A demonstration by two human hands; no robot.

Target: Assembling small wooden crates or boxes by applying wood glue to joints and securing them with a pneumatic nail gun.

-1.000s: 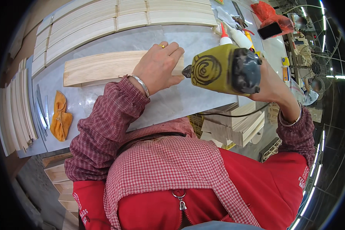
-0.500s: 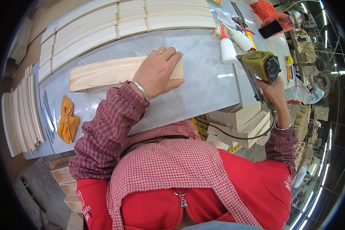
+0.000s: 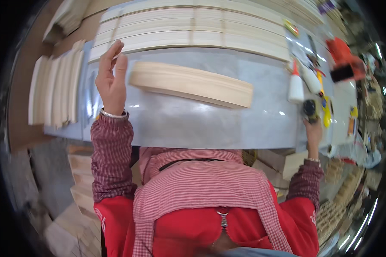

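Note:
A long, light wooden piece (image 3: 191, 84) lies at a slant on the grey tabletop, somewhat blurred. My left hand (image 3: 110, 81) is raised just off its left end, fingers up and thumb apart, with nothing in it. Over at the table's right side, my right hand (image 3: 314, 128) grips the olive-and-black nail gun (image 3: 310, 109), seen mostly end-on. White glue bottles, one with a red tip (image 3: 295, 88), stand or lie close beyond the gun.
Bundled wooden slats (image 3: 158, 40) line the far side of the table. More boards (image 3: 55, 90) stand at the left end. A black phone (image 3: 342, 73) and a red plastic bag (image 3: 339, 49) lie far right. Wooden pieces (image 3: 295, 165) are stacked below the table's front edge.
My left hand has let go of the wooden piece and moved left. The piece now slants the other way. The nail gun has turned and dropped nearer the table. The whole view has swung.

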